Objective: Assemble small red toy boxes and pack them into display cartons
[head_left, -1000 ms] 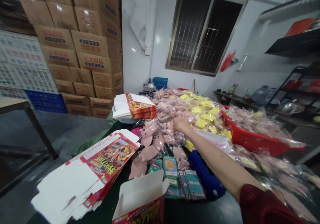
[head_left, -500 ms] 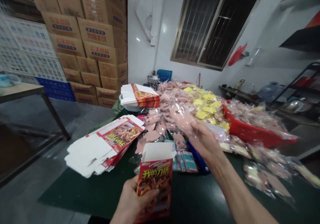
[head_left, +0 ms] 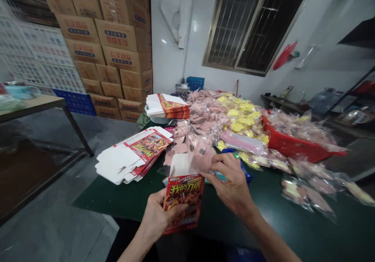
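My left hand [head_left: 159, 215] grips a small red printed carton [head_left: 183, 199] upright, its white top flap open, above the near edge of the dark green table [head_left: 263, 223]. My right hand [head_left: 231, 182] pinches a pink toy in a clear bag [head_left: 200, 156] right over the carton's open mouth. Just behind my hands lie several teal card packs [head_left: 219, 176] and a blue object [head_left: 244, 170].
A heap of bagged pink and yellow toys [head_left: 222, 117] covers the far table. A red tray [head_left: 293, 147] of them stands right. Flat cartons [head_left: 134, 152] lie left, another stack [head_left: 166, 106] behind. Brown boxes [head_left: 111, 47] fill the back left; a table [head_left: 35, 106] stands left.
My right hand came back from the heap with a bagged pink toy and holds it at the carton's mouth. My left hand raised the carton into view.
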### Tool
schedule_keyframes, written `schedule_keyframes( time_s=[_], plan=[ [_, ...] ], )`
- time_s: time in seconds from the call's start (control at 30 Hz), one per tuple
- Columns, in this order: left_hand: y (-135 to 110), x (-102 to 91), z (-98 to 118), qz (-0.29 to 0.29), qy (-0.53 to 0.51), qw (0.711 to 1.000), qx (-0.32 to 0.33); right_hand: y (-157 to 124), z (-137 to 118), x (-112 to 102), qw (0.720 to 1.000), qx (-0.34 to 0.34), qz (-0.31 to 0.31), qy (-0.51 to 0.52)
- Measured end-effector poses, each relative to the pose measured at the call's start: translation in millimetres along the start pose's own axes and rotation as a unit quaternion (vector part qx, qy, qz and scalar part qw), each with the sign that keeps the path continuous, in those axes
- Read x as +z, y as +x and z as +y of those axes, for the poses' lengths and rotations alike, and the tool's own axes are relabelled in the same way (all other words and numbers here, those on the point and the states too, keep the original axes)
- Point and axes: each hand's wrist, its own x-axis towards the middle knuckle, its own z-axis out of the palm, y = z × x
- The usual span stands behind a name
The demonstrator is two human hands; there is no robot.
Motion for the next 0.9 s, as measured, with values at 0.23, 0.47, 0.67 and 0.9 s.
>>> schedule_keyframes(
  time_s=[0.23,0.47,0.67,0.9],
  plan=[
    [0.9,-7.1,-0.7,-0.113,0.048,0.992,0.016,-4.8,-23.3,-18.5,0.978,0.107,-0.176,0.04],
    [-1.4,-7.8,-5.1,-0.1,0.079,0.992,0.014,5.7,-21.2,-48.2,0.985,0.101,-0.094,0.099],
    [-6.0,-2.1,-8.4,-0.141,0.084,0.986,0.015,21.7,-31.9,-50.5,0.994,0.008,-0.099,0.05],
    [-6.7,-13.3,-17.6,-0.133,0.115,0.984,0.019,15.9,-32.2,-57.4,0.976,-0.027,-0.197,0.088]
  ],
)
